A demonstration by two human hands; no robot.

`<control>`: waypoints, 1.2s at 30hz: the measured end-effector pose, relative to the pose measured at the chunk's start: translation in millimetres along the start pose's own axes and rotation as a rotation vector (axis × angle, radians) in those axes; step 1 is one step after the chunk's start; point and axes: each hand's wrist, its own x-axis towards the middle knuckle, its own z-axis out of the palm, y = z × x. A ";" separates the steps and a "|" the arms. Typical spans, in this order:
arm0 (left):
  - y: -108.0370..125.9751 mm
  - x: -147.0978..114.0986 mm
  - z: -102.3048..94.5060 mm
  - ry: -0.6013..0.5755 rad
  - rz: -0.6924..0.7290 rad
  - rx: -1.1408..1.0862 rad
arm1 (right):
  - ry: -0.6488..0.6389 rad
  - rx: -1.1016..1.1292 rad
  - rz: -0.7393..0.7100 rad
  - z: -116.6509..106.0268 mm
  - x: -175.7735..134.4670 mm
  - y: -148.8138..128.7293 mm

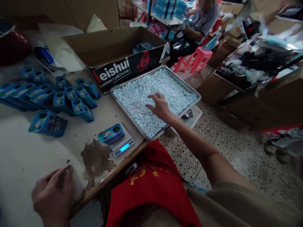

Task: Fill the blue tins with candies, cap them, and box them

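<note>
My right hand (pixel 159 106) hovers over or just touches a metal tray (pixel 198 97) filled with small pale blue and white pellets (pixel 146 85). Its thumb and fingers are spread, and nothing shows between them. On the tabletop at the lower left rests my left hand (pixel 53 194), fingers curled in, with no object visible in it. Between the two hands, a small digital scale (pixel 121 142) with a lit blue display carries a blue pouch (pixel 111 133), which lies on its side with a dark round spot facing up.
Many blue pouches (pixel 81 109) stand clustered on the white table (pixel 14 151). Behind the tray is an open black-printed carton (pixel 125 67). A metal scoop (pixel 188 114) lies in a clear bin (pixel 197 113) below the tray. Pink stools (pixel 200 60) and a seated person (pixel 201 23) are farther back.
</note>
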 end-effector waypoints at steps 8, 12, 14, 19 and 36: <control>-2.5 -2.0 -0.7 -0.033 -0.042 0.010 | -0.155 -0.345 0.265 -12.9 30.2 47.4; -11.0 -2.5 4.2 -0.016 -0.024 0.026 | -0.250 -0.365 0.144 -14.7 24.2 32.5; -16.6 -3.4 8.5 0.015 0.004 0.052 | -0.311 -0.343 0.084 -15.0 18.1 27.2; -27.0 -11.0 14.4 0.022 0.070 0.114 | -0.272 -0.169 0.104 -17.7 0.7 21.8; -20.2 -27.1 4.3 0.082 0.080 0.152 | -0.495 1.168 0.588 -28.7 -9.6 -22.5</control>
